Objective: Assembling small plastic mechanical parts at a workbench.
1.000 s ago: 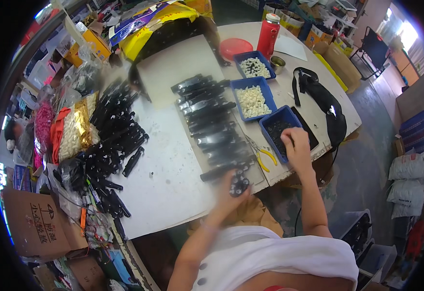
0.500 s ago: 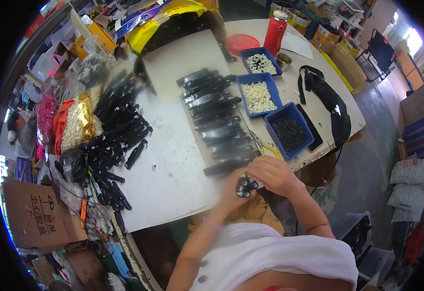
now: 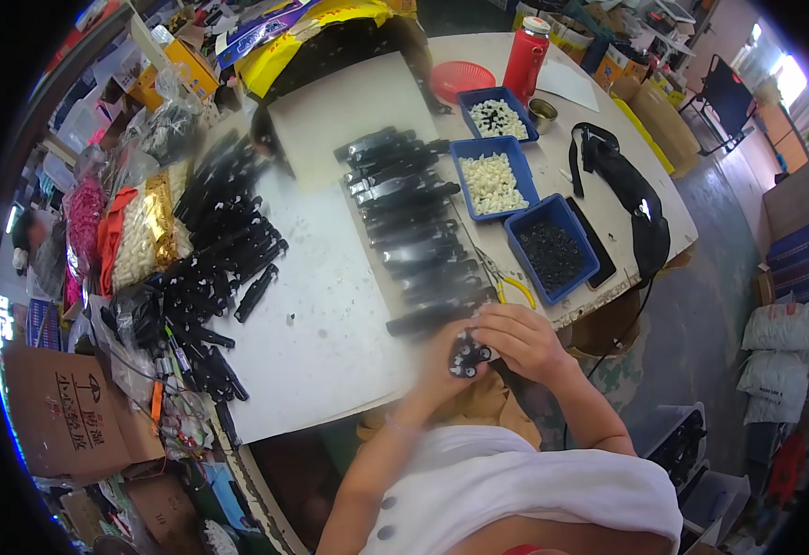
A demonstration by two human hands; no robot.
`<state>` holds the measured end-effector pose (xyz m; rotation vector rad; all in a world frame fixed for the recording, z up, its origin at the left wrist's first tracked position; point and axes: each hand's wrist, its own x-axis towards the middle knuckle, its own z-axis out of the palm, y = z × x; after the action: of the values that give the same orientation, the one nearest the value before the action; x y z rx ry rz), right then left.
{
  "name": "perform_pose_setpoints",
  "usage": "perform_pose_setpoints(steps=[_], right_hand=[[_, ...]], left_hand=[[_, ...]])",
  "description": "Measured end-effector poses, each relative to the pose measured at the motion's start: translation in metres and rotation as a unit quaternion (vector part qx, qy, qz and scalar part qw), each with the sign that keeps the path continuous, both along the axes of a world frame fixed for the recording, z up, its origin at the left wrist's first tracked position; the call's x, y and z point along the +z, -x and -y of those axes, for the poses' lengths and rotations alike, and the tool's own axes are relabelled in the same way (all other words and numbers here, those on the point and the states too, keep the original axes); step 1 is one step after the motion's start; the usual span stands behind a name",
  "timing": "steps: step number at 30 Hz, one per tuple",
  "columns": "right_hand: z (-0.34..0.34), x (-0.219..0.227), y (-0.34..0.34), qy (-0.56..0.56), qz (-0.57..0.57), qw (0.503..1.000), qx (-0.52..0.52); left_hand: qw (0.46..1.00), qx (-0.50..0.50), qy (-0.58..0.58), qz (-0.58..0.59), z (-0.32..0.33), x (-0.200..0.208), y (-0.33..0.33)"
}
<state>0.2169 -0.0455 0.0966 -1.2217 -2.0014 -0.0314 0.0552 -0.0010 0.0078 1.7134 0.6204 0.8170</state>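
Close to my body, a bundle of slim black tube-like pieces (image 3: 466, 355) shows its ends, some with pale, shiny tips. My left hand (image 3: 437, 370), partly blurred, is wrapped round that bundle from the left. On the other side my right hand (image 3: 521, 340) has its fingers bent and pressed together at the bundle's upper end; whatever is between its fingertips is hidden. Just beyond my hands, a column of dark, glossy packs of similar pieces (image 3: 414, 227) lies on the white board. Yellow-handled pliers (image 3: 517, 290) rest beside my right hand.
A heap of black pieces (image 3: 224, 250) covers the left of the white board (image 3: 307, 370). Blue trays hold black bits (image 3: 520, 250), cream bits (image 3: 465, 190) and mixed bits (image 3: 476, 133). Behind stand a red bottle (image 3: 526, 63) and a red basket (image 3: 460, 67). A black pouch (image 3: 649, 236) lies right.
Both hands stay at the bundle with almost the same grip; the right fingers have shifted very slightly. The whole view has moved a little. Nothing on the table has visibly changed place.
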Motion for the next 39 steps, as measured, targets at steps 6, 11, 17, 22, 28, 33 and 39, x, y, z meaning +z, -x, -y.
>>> perform_pose_setpoints(steps=[6,11,17,22,28,33,39], right_hand=[[-0.001,-0.005,-0.003,-0.053,0.073,0.996,-0.011],[0.000,-0.004,-0.005,-0.013,0.028,0.999,0.016],[-0.002,0.006,-0.004,0.086,-0.039,0.995,-0.013],[0.001,0.009,-0.005,0.067,0.025,0.997,-0.022],[0.001,0.013,-0.004,0.093,0.026,0.995,-0.020],[0.002,0.008,-0.001,0.078,-0.006,0.996,-0.042],[0.003,0.013,-0.004,0.055,0.046,0.997,-0.035]], left_hand=[[1.000,0.001,0.008,0.003,0.000,0.002,0.000],[1.000,0.002,-0.016,-0.016,0.000,0.000,0.000],[1.000,-0.020,-0.008,-0.006,0.000,0.001,0.001],[1.000,-0.012,-0.025,-0.015,-0.001,0.001,0.001],[0.999,-0.018,-0.033,-0.002,-0.001,0.004,0.001],[0.997,0.010,-0.081,0.007,-0.002,0.009,-0.002],[0.995,0.011,-0.095,0.007,-0.003,0.010,-0.003]])
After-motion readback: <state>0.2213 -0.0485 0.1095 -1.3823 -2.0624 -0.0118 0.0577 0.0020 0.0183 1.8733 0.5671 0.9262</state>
